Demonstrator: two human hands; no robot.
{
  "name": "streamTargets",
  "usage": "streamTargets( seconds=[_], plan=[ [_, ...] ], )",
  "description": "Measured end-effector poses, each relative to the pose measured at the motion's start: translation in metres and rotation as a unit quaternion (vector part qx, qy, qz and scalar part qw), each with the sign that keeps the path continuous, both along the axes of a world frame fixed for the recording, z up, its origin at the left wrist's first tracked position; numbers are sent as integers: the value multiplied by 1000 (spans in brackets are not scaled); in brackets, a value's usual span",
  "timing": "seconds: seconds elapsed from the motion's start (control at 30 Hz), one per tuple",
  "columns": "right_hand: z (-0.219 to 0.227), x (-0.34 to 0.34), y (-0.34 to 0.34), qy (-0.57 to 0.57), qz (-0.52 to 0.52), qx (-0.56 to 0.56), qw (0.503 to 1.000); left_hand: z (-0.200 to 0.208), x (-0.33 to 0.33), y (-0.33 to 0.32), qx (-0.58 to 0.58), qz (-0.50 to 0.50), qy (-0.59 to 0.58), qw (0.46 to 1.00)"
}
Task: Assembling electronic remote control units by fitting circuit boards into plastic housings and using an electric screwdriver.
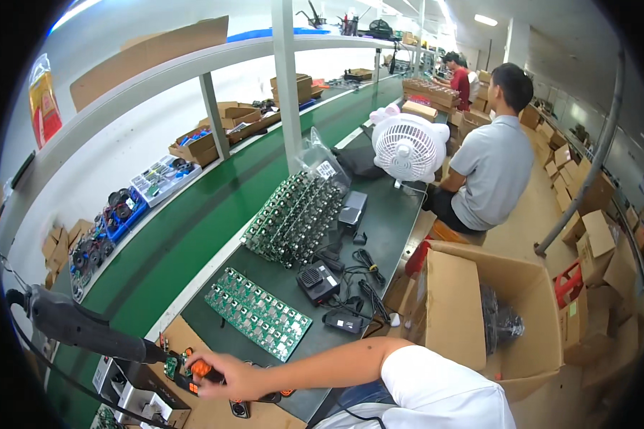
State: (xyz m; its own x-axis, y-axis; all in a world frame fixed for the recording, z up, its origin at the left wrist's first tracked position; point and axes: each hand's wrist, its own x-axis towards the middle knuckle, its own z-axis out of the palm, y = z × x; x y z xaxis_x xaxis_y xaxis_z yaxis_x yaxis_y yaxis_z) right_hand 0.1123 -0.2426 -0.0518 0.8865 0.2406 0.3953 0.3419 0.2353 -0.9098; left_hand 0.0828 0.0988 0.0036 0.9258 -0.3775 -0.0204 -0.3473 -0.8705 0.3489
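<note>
My right hand (pixel 225 377) reaches in from the lower right, its fingers closed around a small orange-and-black part (pixel 205 370). The exact kind of that part cannot be made out. Just left of the fingers lies a small green circuit board (pixel 170 367), by more orange and black pieces. A dark electric screwdriver (pixel 86 329) slants in from the left, its front end close to these pieces. Beneath my hand is a sheet of brown cardboard (pixel 283 413). Several black-and-orange parts (pixel 240 409) lie partly hidden below my wrist. My left hand is out of view.
Beyond my forearm lie a green circuit panel (pixel 259 312), stacked circuit boards (pixel 293 218), a black boxy device (pixel 318 282) and cables. A white fan (pixel 409 146) stands farther along. A green conveyor (pixel 172 243) runs left; an open carton (pixel 451 300) is at right, near a seated co-worker (pixel 497 164).
</note>
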Motion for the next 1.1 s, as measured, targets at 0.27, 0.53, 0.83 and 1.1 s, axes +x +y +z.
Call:
streamTargets(
  seconds=[0.27,0.53,0.83,1.1],
  plan=[
    [-2,-20,14,32,6,80,996,10,-4,-150,-340,-85,86,933],
    [3,0,-20,271,33,200,941,-37,24,-187,-236,-86,-260,933],
    [1,3,-12,291,105,171,936,-47,14,-151,-409,-10,-220,885],
    [1,5,-11,241,63,168,954,-43,17,-156,-488,-83,41,868]
  ],
)
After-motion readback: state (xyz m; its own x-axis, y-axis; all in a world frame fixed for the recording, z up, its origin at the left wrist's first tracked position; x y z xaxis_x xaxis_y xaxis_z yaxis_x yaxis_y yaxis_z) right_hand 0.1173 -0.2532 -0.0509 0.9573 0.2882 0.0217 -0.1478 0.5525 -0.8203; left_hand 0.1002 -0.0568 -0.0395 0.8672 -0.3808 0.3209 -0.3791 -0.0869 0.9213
